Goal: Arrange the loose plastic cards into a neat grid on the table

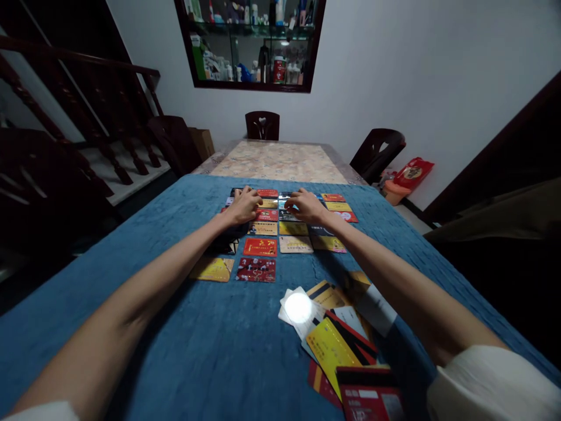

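Both my hands reach to the far rows of a grid of plastic cards laid face up on a blue cloth. My left hand [243, 206] rests over the left columns, its fingers bent and apart, covering parts of several cards. Beside it are a red card [266, 215] and a gold card [265, 228]. My right hand [307, 206] hovers over or touches the dark cards right of the middle gap, with thumb and fingers apart. Nearer me lie a red card [260, 247], a dark red patterned card [256, 270] and a yellow card [214, 269].
A loose, overlapping pile of cards, with a yellow card [332, 346] on it, lies at the near right under my right forearm. The blue cloth [210, 345] covers the near table. Chairs, including one at the far end [262, 125], stand around it.
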`<state>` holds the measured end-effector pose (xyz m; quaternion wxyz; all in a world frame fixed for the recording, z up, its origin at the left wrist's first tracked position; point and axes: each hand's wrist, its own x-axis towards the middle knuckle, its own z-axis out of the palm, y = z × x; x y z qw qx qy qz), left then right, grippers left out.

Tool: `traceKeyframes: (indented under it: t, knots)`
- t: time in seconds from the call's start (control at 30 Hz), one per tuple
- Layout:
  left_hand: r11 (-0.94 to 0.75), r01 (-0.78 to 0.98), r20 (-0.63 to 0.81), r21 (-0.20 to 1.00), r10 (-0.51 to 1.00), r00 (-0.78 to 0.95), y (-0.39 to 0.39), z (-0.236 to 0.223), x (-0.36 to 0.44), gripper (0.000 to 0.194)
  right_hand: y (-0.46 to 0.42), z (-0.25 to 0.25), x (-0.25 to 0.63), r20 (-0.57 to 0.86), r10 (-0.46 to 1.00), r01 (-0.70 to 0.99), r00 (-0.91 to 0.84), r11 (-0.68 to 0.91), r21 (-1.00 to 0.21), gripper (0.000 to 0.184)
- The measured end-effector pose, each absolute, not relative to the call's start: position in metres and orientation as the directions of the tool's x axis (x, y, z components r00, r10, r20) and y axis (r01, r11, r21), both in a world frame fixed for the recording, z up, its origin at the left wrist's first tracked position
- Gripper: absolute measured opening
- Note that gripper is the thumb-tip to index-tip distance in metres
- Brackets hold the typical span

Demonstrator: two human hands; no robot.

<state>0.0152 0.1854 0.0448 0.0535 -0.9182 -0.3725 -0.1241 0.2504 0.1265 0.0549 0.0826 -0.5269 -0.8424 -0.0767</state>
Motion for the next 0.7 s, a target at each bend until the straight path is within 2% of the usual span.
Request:
traceKeyframes:
  t: [0.17,0.4,0.57,0.7]
  knots:
    - [-0.754,0.656,0.286,0.032,0.636,0.717,0.156,0.048,0.021,0.018,0.101,0.055,0.26,0.246,0.862,0.893,-0.443,0.449,0.034,0.026]
    - [-0.81,0.585,0.296,0.043,0.57,0.766,0.108,0.047,0.036,0.017,0.059,0.046,0.279,0.268,0.847,0.881,-0.458,0.473,0.01,0.022]
    - [-0.865,0.5,0.286,0.047,0.491,0.823,0.069,0.042,0.051,0.014,0.028,0.035,0.299,0.316,0.821,0.858,-0.475,0.512,-0.041,0.021]
    - [-0.909,0.408,0.266,0.08,0.414,0.87,0.038,0.039,0.064,0.017,0.003,0.028,0.313,0.334,0.825,0.856,-0.455,0.509,-0.091,0.027]
